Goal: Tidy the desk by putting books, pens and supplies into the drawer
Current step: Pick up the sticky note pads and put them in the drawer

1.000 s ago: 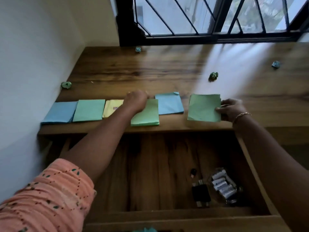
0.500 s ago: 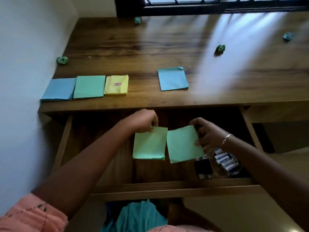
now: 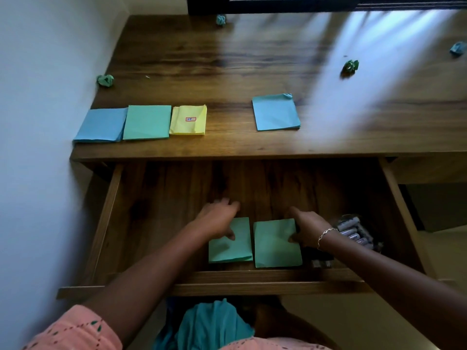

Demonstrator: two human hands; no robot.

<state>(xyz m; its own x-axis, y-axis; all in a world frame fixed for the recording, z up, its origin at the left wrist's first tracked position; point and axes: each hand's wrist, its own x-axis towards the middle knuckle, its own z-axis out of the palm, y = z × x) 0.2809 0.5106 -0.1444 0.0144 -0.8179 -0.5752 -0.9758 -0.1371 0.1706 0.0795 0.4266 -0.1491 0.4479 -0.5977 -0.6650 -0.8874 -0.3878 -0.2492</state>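
Two green paper pads lie side by side on the floor of the open drawer (image 3: 252, 281), near its front. My left hand (image 3: 217, 219) rests over the top left corner of the left green pad (image 3: 232, 248), fingers spread forward and thumb on the paper. My right hand (image 3: 307, 227) pinches the right edge of the right green pad (image 3: 275, 248) with thumb on top. On the desk (image 3: 227, 59) lie a blue pad (image 3: 101, 125), a green pad (image 3: 146, 122), a yellow pad (image 3: 188, 120) and another blue pad (image 3: 276, 112).
A clear container of batteries (image 3: 353, 231) and a black object (image 3: 318, 257) sit in the drawer's right front corner. Crumpled paper balls lie on the desk: one at the left (image 3: 104, 80), one at the back (image 3: 220, 20), two at the right (image 3: 350, 66). A wall runs along the left.
Both hands took a green pad off the desk's front edge, carried them down over the drawer, and now the pads lie on the drawer floor. My left fingers have spread.
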